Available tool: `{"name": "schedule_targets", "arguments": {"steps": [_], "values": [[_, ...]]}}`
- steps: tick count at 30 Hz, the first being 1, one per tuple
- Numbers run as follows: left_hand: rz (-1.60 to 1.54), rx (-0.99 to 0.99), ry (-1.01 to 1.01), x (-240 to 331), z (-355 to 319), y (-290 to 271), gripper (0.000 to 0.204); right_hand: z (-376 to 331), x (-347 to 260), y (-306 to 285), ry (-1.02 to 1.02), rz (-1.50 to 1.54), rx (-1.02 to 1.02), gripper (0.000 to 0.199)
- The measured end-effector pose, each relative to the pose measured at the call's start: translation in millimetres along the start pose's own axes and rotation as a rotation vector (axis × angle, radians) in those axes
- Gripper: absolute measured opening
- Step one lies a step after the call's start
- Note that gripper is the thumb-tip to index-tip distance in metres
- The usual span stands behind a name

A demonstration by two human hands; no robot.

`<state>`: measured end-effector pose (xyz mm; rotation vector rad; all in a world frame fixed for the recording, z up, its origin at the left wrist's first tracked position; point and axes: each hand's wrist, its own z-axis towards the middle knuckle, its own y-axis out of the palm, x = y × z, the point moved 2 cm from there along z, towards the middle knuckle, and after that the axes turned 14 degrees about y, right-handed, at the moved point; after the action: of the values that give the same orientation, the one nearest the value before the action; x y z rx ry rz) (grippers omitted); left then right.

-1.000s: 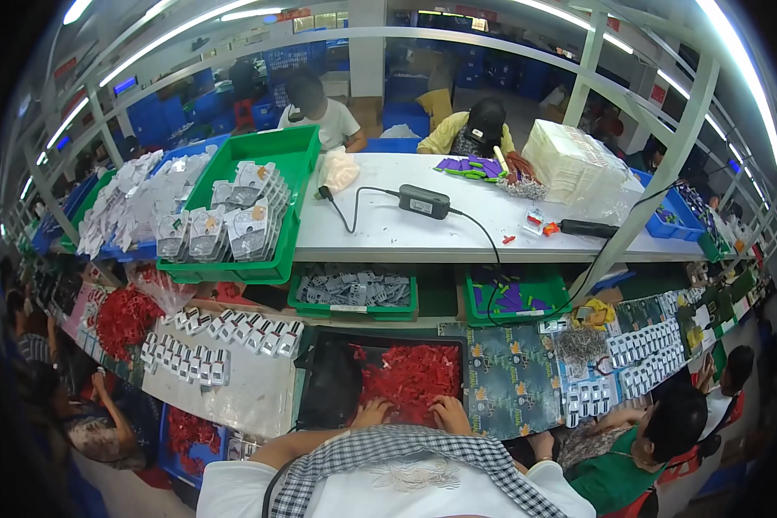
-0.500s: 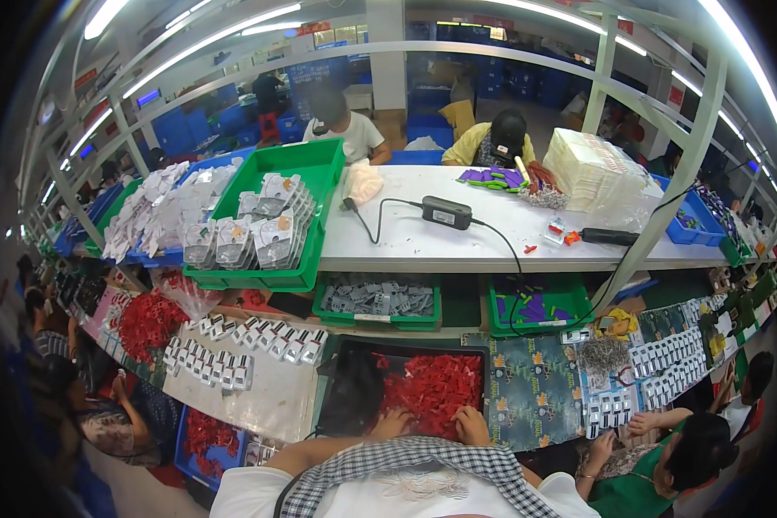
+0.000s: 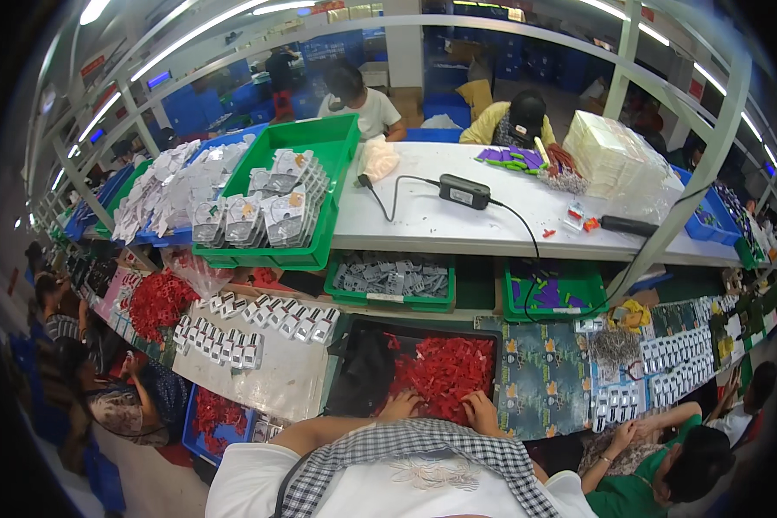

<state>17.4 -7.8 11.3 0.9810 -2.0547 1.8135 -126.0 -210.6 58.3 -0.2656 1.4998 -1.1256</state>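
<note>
Since the earlier frames, the view is tilting slightly to the left, so the shelf and trays are sitting further right and lower; both hands are remaining at the near edge of the black tray (image 3: pixel 354 332).

The left hand (image 3: pixel 400 406) is resting on the pile of red parts (image 3: pixel 440 371) at the tray's 6 o'clock edge. Its fingers are curled down into the parts, and whether they are clamped on any piece cannot be told. The right hand (image 3: pixel 482 413) is lying just beside it, toward 5 o'clock of the pile, fingers bent and touching the red parts; its grip also cannot be told. The hands are near each other but apart.

The red parts are filling the right half of the black tray; a dark bag (image 3: pixel 363 375) is occupying the left half. At 9 o'clock of the tray, a board (image 3: pixel 276 380) is carrying rows of small white packs (image 3: pixel 250 328). At 3 o'clock, printed cards (image 3: pixel 544 380) are lying flat. At 12 o'clock, a green bin (image 3: pixel 390 281) is holding grey pieces.

On the white shelf (image 3: pixel 492 229) above, a black adapter (image 3: pixel 464 191) with its cable is lying near the middle. A large green crate (image 3: pixel 319 147) of packed goods is standing at the shelf's 9 o'clock end.

A co-worker in green (image 3: pixel 656 475) is sitting at 4 o'clock of the person.
</note>
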Motion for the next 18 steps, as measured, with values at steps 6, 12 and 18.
{"name": "schedule_targets", "arguments": {"steps": [6,12,18], "values": [[-0.062,0.196,0.079,-6,1,-1,0.045,0,-11,-9,-0.049,-0.054,-0.040,0.015],[-0.070,0.160,0.062,-19,3,11,0.039,0,-5,-3,0.101,0.005,-0.091,0.015],[-0.228,0.425,0.203,3,9,-25,0.035,3,0,1,0.072,0.016,-0.050,0.015]]}}
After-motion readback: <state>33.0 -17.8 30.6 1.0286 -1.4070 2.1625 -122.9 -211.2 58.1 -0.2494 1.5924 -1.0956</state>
